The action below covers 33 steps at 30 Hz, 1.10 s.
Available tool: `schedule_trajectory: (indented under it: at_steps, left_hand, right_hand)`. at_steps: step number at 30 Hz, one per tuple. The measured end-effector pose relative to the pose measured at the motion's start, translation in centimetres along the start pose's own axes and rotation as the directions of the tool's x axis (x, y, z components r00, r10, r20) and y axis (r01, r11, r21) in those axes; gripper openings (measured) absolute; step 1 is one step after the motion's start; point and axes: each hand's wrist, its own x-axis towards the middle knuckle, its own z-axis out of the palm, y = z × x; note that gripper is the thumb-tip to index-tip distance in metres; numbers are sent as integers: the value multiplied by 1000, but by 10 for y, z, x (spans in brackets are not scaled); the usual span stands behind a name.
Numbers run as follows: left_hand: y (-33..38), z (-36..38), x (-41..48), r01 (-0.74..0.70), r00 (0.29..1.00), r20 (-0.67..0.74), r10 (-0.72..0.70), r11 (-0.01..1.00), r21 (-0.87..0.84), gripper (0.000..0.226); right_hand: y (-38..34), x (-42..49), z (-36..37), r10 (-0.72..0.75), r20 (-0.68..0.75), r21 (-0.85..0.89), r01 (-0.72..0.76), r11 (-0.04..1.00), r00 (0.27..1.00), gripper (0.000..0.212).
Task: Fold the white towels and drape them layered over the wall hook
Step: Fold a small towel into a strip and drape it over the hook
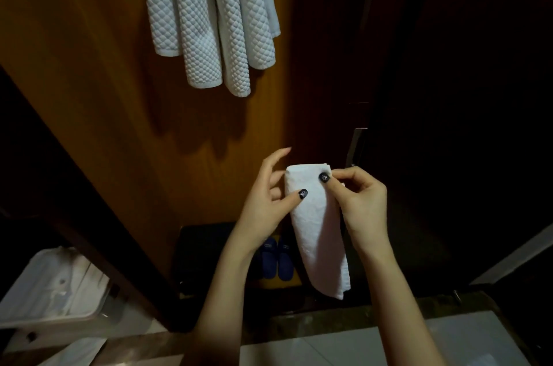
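A small white towel (318, 225), folded into a narrow strip, hangs in the air in front of me. My left hand (266, 204) pinches its upper left edge with thumb on the front, the other fingers spread. My right hand (359, 201) pinches the upper right corner between thumb and fingers. Above, white quilted towels (209, 15) hang in several folds against the brown wooden wall (89, 66). The hook itself is out of view.
A dark door with a metal handle (354, 145) stands to the right. On the floor below lie blue slippers (276, 258) beside a dark mat (206, 249). A white sink (54, 288) sits at lower left, pale floor tiles (299, 350) at the bottom.
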Motion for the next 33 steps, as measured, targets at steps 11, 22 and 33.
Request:
schedule_trajectory:
  at_steps: [11,22,33]
  left_hand:
    - [5,25,18,-161,966,-150,212,942,294,45]
    - [25,37,46,-131,958,-234,168,978,164,35]
    - [28,37,56,-143,961,-215,173,978,149,34]
  right_hand:
    - [10,14,-21,-38,-36,-38,37,999,999,9]
    - [20,-5,-44,35,214,-209,11,978,976,9]
    - [12,-5,-44,23,283,-182,30,983,959,20]
